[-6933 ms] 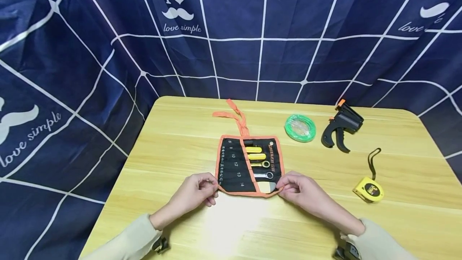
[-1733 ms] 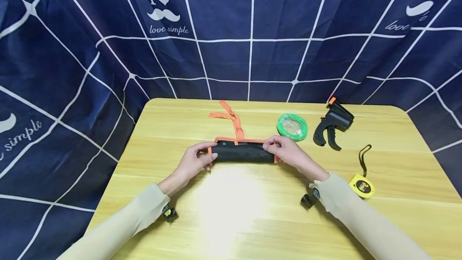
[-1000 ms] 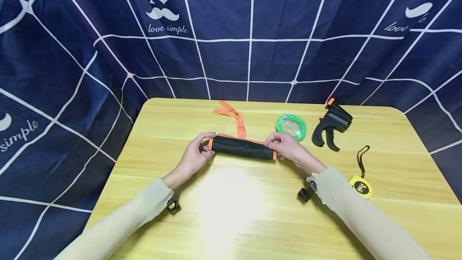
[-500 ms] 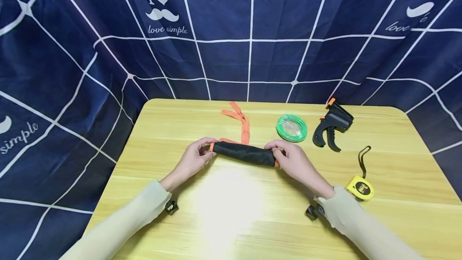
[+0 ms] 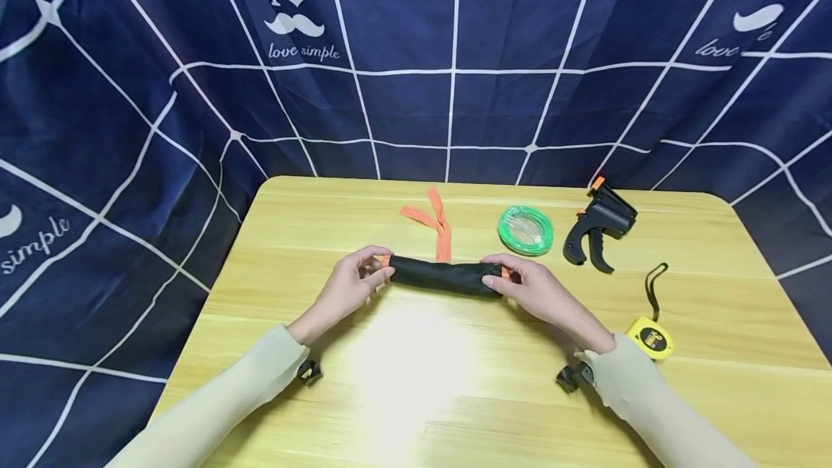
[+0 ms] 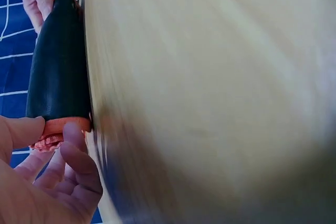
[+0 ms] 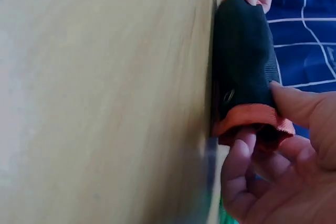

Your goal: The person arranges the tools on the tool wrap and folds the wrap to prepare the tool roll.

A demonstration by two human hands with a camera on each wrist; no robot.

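A black fabric tool roll (image 5: pixel 442 277) with orange edging lies rolled into a tube across the middle of the table. My left hand (image 5: pixel 351 282) grips its left end, thumb and fingers about the orange rim, as the left wrist view shows up close on the roll (image 6: pixel 60 66). At the other end my right hand (image 5: pixel 536 291) holds the roll, and in the right wrist view its fingers curl at the open orange end. From the roll's far side an orange tie strap (image 5: pixel 442 230) runs back over the table, split into two tails. The tools inside are hidden.
Behind the right hand lies a wrapped coil of green wire (image 5: pixel 525 230). Farther right is a black clamp (image 5: pixel 599 226) with orange tips. A yellow tape measure (image 5: pixel 652 338) with a black wrist loop sits beside the right forearm. A blue curtain (image 5: pixel 403 107) hangs behind the wooden table (image 5: pixel 312 215).
The tool roll lay flat at first, with tools showing in its pockets. Both hands have rolled it away from me into a tube, and the strap has shifted slightly right.
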